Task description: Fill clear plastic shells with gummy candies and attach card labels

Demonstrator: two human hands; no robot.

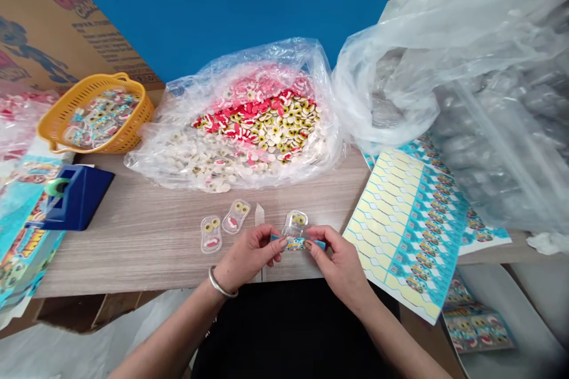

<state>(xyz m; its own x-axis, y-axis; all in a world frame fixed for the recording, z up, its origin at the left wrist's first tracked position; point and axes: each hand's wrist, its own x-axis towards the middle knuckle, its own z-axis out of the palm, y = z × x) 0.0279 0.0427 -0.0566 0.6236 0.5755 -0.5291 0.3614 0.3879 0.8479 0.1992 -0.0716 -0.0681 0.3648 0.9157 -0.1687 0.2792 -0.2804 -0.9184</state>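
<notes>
My left hand [260, 249] and my right hand [335, 254] pinch the two ends of a blue printed label [295, 244] between thumbs and fingers. The label lies across the lower part of a clear plastic blister pack [295, 222], whose yellow eye pieces show above it. Whether the label sticks to the pack I cannot tell. Left of my hands, two more clear packs lie flat on the table, one pack [210, 234] beside another pack [236, 216], each with yellow eyes and a red mouth. A metal bangle circles my left wrist.
A plastic bag [186, 157] of loose eye and mouth pieces lies behind. Left are a yellow basket [143, 108] of packs and a blue tape dispenser [89, 195]. Label sheets [382, 207] and a large clear bag [502, 148] lie right. The table's front edge [146, 284] is near me.
</notes>
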